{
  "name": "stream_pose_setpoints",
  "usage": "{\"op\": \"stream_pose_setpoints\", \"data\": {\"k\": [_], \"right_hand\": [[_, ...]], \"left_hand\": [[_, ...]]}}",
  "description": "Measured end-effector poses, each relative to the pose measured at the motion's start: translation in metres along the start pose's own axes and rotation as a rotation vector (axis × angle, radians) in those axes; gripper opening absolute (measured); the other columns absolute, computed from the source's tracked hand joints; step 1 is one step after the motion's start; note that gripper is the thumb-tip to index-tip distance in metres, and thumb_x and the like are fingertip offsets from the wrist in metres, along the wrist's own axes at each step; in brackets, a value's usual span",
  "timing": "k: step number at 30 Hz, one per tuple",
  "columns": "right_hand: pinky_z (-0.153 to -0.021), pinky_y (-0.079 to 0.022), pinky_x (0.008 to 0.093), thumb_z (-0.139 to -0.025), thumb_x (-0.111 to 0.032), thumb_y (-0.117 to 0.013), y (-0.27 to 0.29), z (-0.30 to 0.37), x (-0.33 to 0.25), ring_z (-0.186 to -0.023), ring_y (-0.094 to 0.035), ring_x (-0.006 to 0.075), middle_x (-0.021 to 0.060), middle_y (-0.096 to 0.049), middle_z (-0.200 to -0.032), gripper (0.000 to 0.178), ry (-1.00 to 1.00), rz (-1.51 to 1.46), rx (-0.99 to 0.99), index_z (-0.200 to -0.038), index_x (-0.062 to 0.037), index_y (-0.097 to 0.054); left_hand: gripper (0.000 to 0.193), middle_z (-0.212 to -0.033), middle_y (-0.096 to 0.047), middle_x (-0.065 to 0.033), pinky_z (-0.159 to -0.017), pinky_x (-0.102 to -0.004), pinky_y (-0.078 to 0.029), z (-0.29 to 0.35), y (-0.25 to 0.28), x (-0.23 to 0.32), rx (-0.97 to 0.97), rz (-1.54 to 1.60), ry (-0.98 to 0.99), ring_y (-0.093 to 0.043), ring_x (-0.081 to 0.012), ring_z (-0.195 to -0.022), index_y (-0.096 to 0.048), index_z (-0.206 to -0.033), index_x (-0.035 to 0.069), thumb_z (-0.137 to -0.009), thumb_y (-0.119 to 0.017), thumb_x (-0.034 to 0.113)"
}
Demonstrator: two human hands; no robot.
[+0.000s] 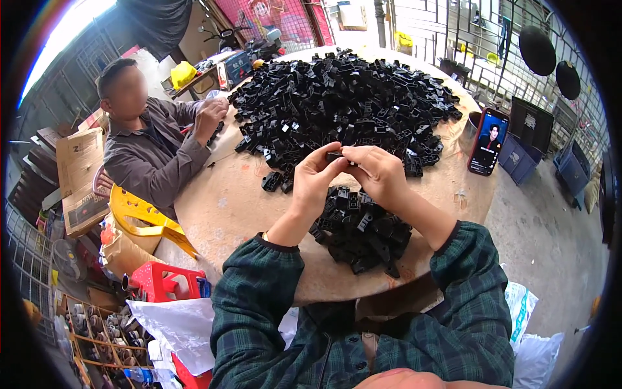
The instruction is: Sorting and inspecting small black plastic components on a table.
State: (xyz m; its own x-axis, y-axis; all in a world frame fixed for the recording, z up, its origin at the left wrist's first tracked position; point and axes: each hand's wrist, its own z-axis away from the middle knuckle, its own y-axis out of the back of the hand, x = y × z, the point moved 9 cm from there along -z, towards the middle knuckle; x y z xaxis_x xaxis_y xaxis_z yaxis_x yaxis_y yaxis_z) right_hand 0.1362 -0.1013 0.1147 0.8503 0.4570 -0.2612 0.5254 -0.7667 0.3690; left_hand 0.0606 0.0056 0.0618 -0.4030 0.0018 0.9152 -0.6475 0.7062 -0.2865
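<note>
My left hand (313, 180) and my right hand (381, 170) meet over the table (223, 217). Between their fingertips they pinch a small black plastic part (334, 156), mostly covered by the fingers. Right below my hands lies a smaller pile of black plastic parts (366, 236), close to the table's near edge. Beyond them a large heap of similar black parts (337, 97) spreads across the far half of the table.
At the left of the table, a co-worker (155, 139) handles a black piece. A phone (488, 142) with a lit screen leans upright at the table's right edge. A yellow chair (133, 211) and a red stool (170, 280) stand at the left; dark bins (518, 159) are at the right.
</note>
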Motion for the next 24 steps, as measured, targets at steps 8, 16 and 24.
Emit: {"op": "stream_pose_setpoints", "data": {"k": [8, 16, 24], "right_hand": [[-0.08, -0.05, 0.0302, -0.069, -0.002, -0.073, -0.008, -0.001, 0.022, -0.098, -0.058, 0.0192, 0.0121, -0.056, -0.116, 0.049, -0.369, -0.354, -0.08, -0.116, -0.0043, -0.056], [-0.081, -0.048, 0.0252, -0.074, 0.0, -0.069, -0.038, 0.021, 0.048, -0.091, -0.058, 0.0108, 0.0068, -0.062, -0.1, 0.043, -0.752, -0.915, -0.376, -0.115, 0.0036, -0.054], [-0.074, -0.05, 0.0247, -0.084, -0.014, -0.063, 0.026, 0.003, 0.098, -0.083, -0.061, 0.0124, 0.0102, -0.065, -0.096, 0.033, -0.667, -0.57, -0.253, -0.112, 0.0015, -0.057]], "left_hand": [[0.032, -0.095, -0.064, -0.0075, -0.075, -0.0204, -0.048, -0.001, -0.004, 0.019, -0.078, 0.016, -0.044, -0.059, -0.0093, -0.083, -0.057, -0.111, -0.004, -0.08, -0.063, 0.0], [0.031, -0.095, -0.064, -0.0054, -0.075, -0.0197, -0.047, 0.0, -0.015, 0.02, -0.208, -0.118, 0.0, -0.058, -0.0078, -0.083, -0.059, -0.109, -0.002, -0.079, -0.064, -0.001], [0.032, -0.089, -0.064, -0.0102, -0.07, -0.0258, -0.047, 0.006, -0.029, 0.024, -0.427, -0.826, -0.116, -0.059, -0.0125, -0.078, -0.058, -0.108, 0.001, -0.079, -0.066, 0.012]]}}
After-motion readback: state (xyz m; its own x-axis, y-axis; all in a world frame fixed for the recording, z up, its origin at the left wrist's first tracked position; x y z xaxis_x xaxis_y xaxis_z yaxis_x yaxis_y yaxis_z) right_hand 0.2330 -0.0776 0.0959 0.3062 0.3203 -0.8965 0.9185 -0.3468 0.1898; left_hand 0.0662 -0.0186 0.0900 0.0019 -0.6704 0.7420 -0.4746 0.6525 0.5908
